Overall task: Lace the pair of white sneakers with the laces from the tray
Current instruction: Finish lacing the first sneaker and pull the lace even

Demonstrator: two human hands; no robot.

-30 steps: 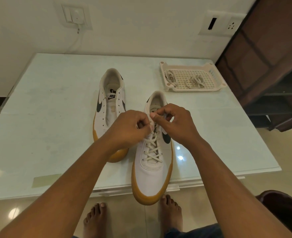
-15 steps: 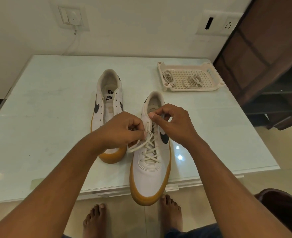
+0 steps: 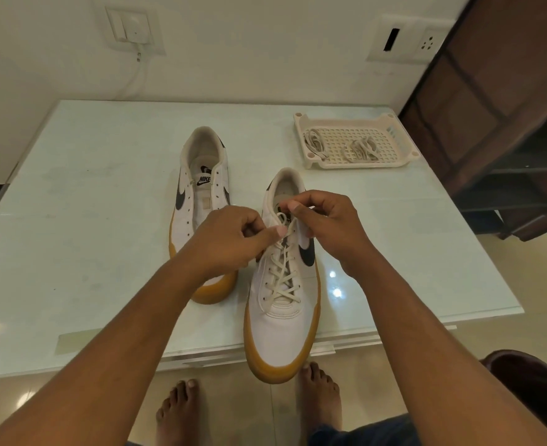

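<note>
Left hand: fingers curled, thumb and forefinger pinching the lace at the upper eyelets of the near sneaker. Right hand: fingers curled, pinching the lace's other end over the tongue. The near sneaker lies on the table, toe overhanging the near edge, lace crossed through most eyelets. The second sneaker stands just left and farther back, unlaced. At far right, the slotted tray holds two bundled spare laces, well apart from both shoes.
</note>
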